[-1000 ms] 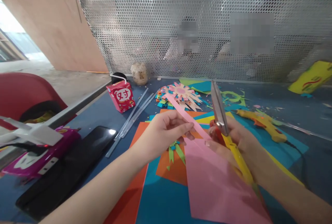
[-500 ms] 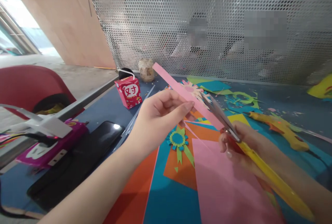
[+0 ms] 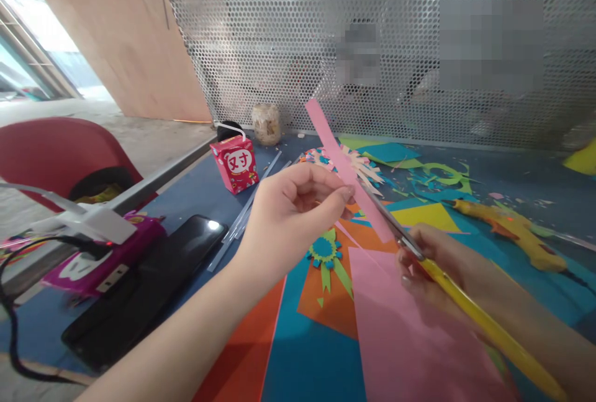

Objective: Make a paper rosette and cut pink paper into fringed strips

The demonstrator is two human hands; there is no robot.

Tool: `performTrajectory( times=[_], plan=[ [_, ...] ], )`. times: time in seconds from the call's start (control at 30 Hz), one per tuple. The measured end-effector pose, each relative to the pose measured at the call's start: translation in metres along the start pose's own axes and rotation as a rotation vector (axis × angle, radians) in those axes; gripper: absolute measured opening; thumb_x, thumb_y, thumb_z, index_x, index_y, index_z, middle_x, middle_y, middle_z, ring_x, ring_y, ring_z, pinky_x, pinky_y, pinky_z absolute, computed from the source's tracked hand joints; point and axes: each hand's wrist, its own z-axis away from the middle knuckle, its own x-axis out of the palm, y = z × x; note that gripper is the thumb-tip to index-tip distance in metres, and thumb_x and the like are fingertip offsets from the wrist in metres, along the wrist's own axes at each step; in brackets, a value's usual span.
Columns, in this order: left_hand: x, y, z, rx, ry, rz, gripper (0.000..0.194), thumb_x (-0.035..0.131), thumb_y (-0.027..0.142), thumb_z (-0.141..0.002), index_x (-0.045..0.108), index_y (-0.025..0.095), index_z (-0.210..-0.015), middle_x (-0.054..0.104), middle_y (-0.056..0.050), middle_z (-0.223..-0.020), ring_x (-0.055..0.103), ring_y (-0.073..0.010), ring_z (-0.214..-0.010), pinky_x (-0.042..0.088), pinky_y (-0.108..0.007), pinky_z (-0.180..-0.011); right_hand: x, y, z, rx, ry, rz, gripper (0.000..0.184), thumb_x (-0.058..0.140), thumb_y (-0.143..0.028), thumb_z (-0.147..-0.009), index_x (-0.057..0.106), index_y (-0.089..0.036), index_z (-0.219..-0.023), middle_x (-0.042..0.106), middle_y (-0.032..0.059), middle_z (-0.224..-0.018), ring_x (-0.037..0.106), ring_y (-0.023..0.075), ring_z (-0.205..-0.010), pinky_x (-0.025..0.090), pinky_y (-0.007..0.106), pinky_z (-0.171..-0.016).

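Between thumb and fingers, my left hand (image 3: 298,215) pinches a narrow pink paper strip (image 3: 328,138) that slants up and away. My right hand (image 3: 433,265) grips yellow-handled scissors (image 3: 460,302), whose metal blades lie along the strip's right edge, close to each other. Part of the right fingers is hidden behind the handles. Below the hands, a blue and green paper rosette (image 3: 325,251) with two green tails rests on orange paper (image 3: 321,302). Beside it is a large pink sheet (image 3: 395,327).
A yellow glue gun (image 3: 512,231) lies at the right near paper scraps. To the left are a red drink carton (image 3: 236,164), a black phone (image 3: 153,284), clear glue sticks (image 3: 242,215) and a purple power strip (image 3: 107,259). A perforated metal panel (image 3: 279,29) stands behind the table.
The pink strip has turned steeper, its far end swinging right. The scissor blades have closed together along its edge. The whole view has shifted slightly.
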Motion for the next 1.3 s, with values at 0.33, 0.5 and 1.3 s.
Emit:
performTrajectory(
  times=[0.33,0.5,1.3],
  plan=[
    [0.004,-0.002,0.001,-0.068,-0.012,0.050,0.013,0.064,0.015,-0.074,0.058,0.014,-0.063,0.064,0.002,-0.058,0.062,-0.0074,-0.051,0.048,-0.013,-0.043,-0.003,0.009,-0.006,-0.073,-0.113,0.054,0.033,0.060,-0.051,-0.072,0.041,-0.025,-0.075,0.042,-0.0061,-0.069,0.041,0.0115,-0.057,0.039,0.022,-0.049],
    [0.003,-0.002,0.002,-0.063,-0.015,0.054,0.014,0.063,0.016,-0.075,0.058,0.014,-0.063,0.064,0.002,-0.059,0.062,-0.0074,-0.051,0.048,-0.013,-0.043,-0.006,0.019,-0.009,-0.103,-0.120,0.117,0.028,0.057,-0.049,-0.076,0.041,-0.025,-0.077,0.044,-0.0048,-0.070,0.045,0.0137,-0.061,0.041,0.023,-0.051],
    [0.002,-0.003,0.002,-0.017,-0.024,-0.026,0.011,0.064,0.019,-0.075,0.058,0.015,-0.066,0.065,0.001,-0.058,0.065,-0.0108,-0.055,0.047,-0.017,-0.046,-0.001,0.001,0.000,-0.076,-0.028,0.084,0.030,0.049,-0.052,-0.080,0.039,-0.025,-0.072,0.040,-0.0042,-0.063,0.037,0.0135,-0.056,0.032,0.024,-0.045]
  ],
)
